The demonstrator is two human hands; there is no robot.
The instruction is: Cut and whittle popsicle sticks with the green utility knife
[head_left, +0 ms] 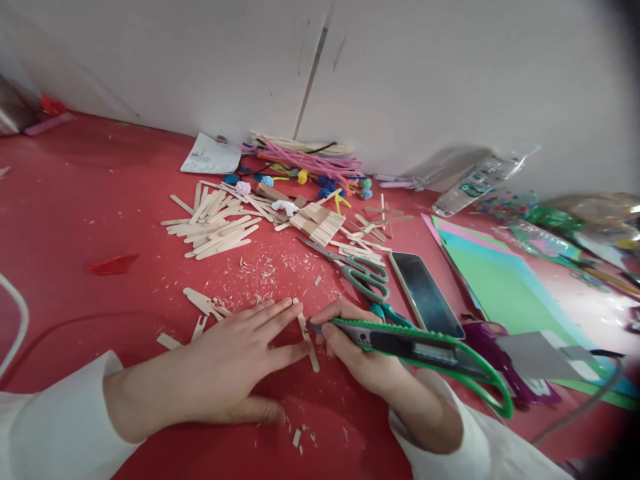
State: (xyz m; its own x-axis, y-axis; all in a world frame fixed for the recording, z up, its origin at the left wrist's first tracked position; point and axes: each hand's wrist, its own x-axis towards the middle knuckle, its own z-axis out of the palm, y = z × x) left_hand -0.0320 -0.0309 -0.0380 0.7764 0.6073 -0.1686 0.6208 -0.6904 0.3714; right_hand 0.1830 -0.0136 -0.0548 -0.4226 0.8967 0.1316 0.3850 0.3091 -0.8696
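My left hand (240,357) lies palm down with its fingers stretched and spread. Its fingertips press on a thin wooden craft stick (313,357) lying on the red table. My right hand (357,350) is closed round a green-and-black utility knife (425,347). The knife's tip meets the craft stick about midway, between my two hands; the exact contact of the blade is too small to make out. Wood shavings (255,270) are scattered beyond the stick, and a few chips lie nearer me. Cut stick pieces (200,303) rest beside and partly behind my left hand.
Beyond my hands lie a pile of craft sticks (215,223), grey-handled scissors (367,277) and pink pipe cleaners (310,160). To the right are a phone (427,293), coloured paper sheets (500,280) and a clear plastic bottle (470,187). A white wall (200,67) borders the table's back.
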